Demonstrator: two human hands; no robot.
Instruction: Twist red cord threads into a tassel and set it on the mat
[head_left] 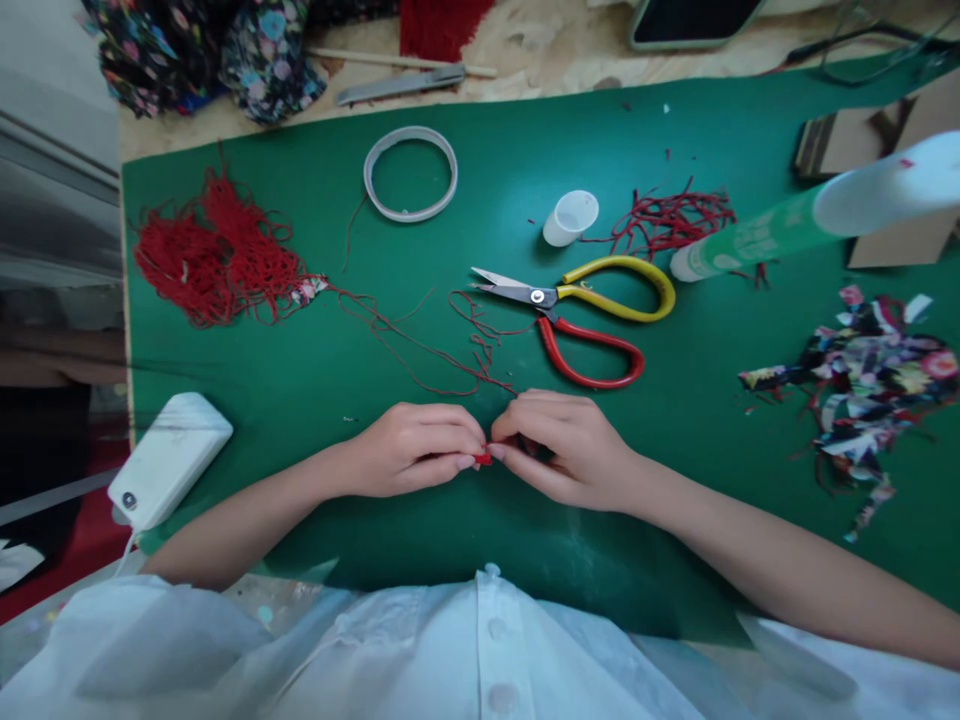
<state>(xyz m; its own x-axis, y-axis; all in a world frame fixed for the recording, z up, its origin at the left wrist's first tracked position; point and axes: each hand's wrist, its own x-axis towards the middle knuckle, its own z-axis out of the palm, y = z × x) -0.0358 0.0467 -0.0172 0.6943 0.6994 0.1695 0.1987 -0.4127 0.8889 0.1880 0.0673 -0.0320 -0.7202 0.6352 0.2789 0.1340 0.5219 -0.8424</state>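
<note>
My left hand and my right hand meet fingertip to fingertip near the front of the green mat. Both pinch a small red thread piece between them. A long red thread trails from my fingers up and left to a tangled red thread bundle. Just beyond my right hand lie scissors with one yellow and one red handle, blades slightly apart and pointing left.
A white ring, a small clear cup, red thread scraps and a green-and-white tube lie farther back. Patterned fabric scraps sit at right, a white power bank at left, floral fabric at the far left.
</note>
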